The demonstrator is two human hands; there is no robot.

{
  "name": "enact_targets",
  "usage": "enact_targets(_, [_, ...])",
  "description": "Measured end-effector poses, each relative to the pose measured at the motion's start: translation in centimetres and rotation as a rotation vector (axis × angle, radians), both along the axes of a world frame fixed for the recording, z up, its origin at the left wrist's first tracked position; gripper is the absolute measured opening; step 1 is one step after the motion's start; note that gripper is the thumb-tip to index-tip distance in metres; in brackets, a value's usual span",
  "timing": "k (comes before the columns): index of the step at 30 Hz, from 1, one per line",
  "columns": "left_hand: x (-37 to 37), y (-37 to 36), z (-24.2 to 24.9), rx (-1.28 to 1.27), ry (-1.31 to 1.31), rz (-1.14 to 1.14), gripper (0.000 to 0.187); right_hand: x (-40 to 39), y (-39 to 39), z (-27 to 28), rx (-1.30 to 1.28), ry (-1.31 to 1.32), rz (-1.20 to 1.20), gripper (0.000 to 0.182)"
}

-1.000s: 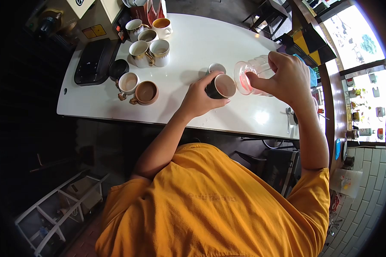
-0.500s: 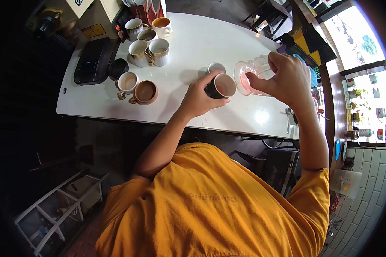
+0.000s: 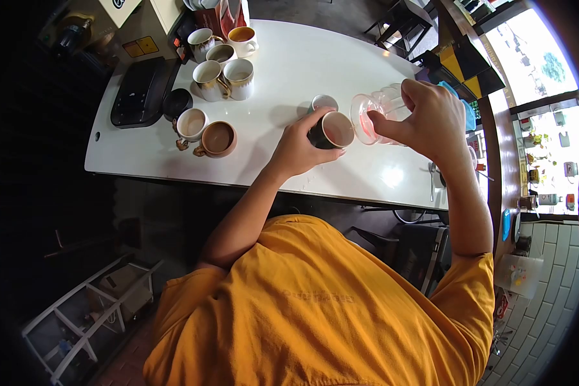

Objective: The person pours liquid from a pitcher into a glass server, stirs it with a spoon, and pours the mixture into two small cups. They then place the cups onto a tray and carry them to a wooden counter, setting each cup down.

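Observation:
My left hand (image 3: 304, 145) is wrapped round a dark cup (image 3: 336, 129), whose pale inside faces up and to the right. My right hand (image 3: 429, 119) grips a clear glass vessel (image 3: 385, 106) with some pink-red liquid in it. The vessel is tipped sideways, its wide rim close beside the dark cup's rim. Just behind the dark cup a small pale cup (image 3: 323, 102) stands on the white table (image 3: 289, 55). Whether liquid flows between vessel and cup is too small to tell.
Several mugs (image 3: 240, 78) stand at the back left of the table. Nearer are a white mug (image 3: 192, 124) and a brown mug (image 3: 218, 139). A black scale (image 3: 138, 92) lies at the left end, a spoon (image 3: 432, 180) at the right.

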State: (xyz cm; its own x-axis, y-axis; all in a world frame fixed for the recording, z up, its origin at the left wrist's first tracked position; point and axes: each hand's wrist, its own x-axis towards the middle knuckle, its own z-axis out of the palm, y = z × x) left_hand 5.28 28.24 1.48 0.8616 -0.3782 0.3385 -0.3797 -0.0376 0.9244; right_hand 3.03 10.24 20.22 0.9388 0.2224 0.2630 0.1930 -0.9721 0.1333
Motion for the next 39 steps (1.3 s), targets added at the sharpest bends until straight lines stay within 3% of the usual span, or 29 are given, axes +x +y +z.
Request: enact_targets(39, [-0.13, 0.01, -0.59, 0.034, -0.01, -0.001, 0.071, -0.11, 0.36, -0.85, 0.048, -0.073, 0.112, 0.054])
